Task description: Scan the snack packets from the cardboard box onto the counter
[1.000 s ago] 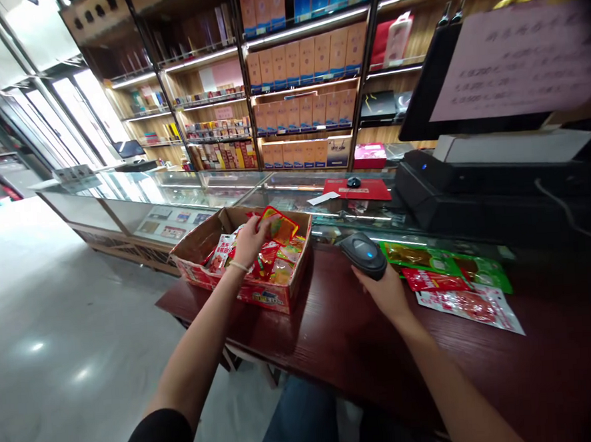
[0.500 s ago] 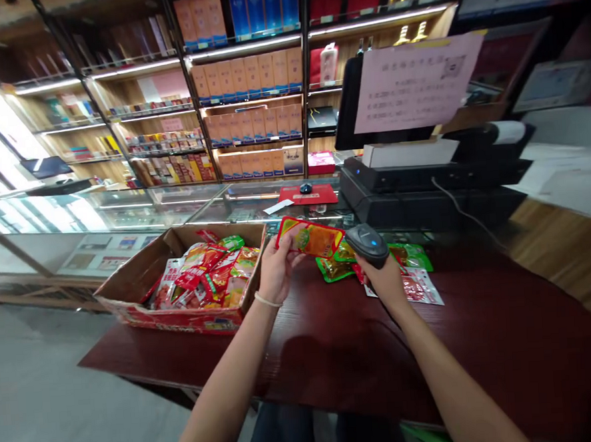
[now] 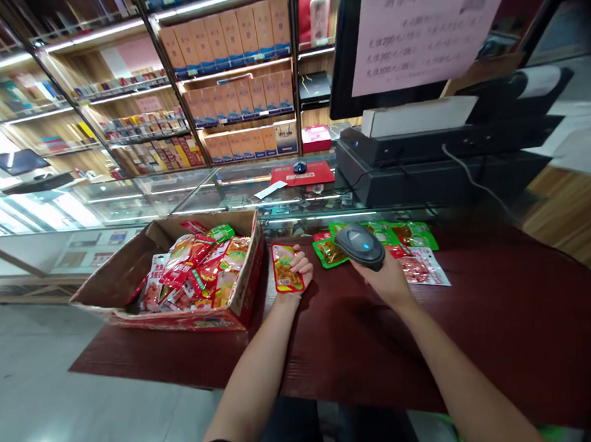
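My left hand (image 3: 301, 268) is closed on a red-edged snack packet (image 3: 284, 272), whose printed face with a barcode near the bottom is turned up toward me. In my right hand (image 3: 386, 279) is a dark grey barcode scanner (image 3: 361, 245) with a blue light on top; its head points left, toward the packet but apart from it. Beyond and beside the scanner lie green snack packets (image 3: 411, 234) and a white-and-red packet (image 3: 423, 266). Left of my left hand, a cardboard box (image 3: 181, 321) holds a heap of red and green snack packets (image 3: 198, 263).
The dark red table (image 3: 343, 351) borders a glass display counter (image 3: 164, 196). At the back right stand a monitor (image 3: 343, 58) with a pink notice (image 3: 419, 33), and a black cash drawer (image 3: 437, 172). A mouse (image 3: 299, 167) rests on a red pad (image 3: 322, 173). Shelves of boxed goods line the wall.
My left hand has drawn the packet down and away from the scanner, turning it from lengthwise to upright with another face showing. The scanner stays in my right hand. The view has tilted down.
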A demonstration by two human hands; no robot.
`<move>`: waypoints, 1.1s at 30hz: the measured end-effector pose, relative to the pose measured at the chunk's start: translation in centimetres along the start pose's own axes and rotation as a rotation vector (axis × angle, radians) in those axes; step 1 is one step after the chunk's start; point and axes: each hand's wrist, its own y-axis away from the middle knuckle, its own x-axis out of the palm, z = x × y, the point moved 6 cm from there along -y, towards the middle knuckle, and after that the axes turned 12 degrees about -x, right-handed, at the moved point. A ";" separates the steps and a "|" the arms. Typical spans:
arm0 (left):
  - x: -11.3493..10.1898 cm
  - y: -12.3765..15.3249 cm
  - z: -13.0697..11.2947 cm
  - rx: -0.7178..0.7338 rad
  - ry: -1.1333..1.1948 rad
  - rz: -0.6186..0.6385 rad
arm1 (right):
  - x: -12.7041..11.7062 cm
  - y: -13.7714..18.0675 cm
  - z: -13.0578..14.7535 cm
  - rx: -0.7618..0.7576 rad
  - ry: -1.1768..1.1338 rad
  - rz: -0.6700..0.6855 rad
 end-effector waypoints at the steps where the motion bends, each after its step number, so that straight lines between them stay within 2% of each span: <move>1: -0.3 0.0 0.0 -0.004 -0.024 -0.010 | 0.2 0.1 0.2 -0.013 -0.011 0.025; 4: -0.7 -0.5 0.0 -0.008 -0.045 -0.029 | 0.7 0.3 1.1 -0.016 -0.050 0.158; 10: -1.1 -1.5 -0.2 -0.008 0.021 -0.094 | 3.5 2.5 2.8 -0.032 -0.175 0.678; 14: -1.4 -1.0 -0.4 0.001 0.039 -0.103 | 4.1 3.4 2.9 -0.009 -0.129 0.812; 18: -1.8 -0.9 -0.3 0.020 0.018 -0.113 | 4.1 3.4 3.1 0.008 -0.148 0.847; 21: -1.8 -1.7 -0.3 0.011 0.038 -0.119 | 3.9 3.1 3.0 0.019 -0.197 0.803; 24: -1.1 -2.5 0.0 -0.089 0.027 -0.109 | 2.7 2.0 2.3 0.043 -0.193 0.656; 26: -0.6 -2.8 0.2 -0.127 -0.056 -0.148 | 0.9 0.8 1.1 0.102 -0.125 0.474; 30: 0.7 -2.5 0.7 -0.073 -0.301 -0.293 | -4.3 -1.2 -2.0 0.160 0.055 0.026; 32: 2.1 -2.4 1.8 -0.126 -0.382 -0.286 | -6.4 -1.5 -3.4 0.155 0.085 -0.141; 33: 3.0 -2.3 2.5 -0.174 -0.415 -0.260 | -7.1 -1.6 -3.9 0.142 0.089 -0.175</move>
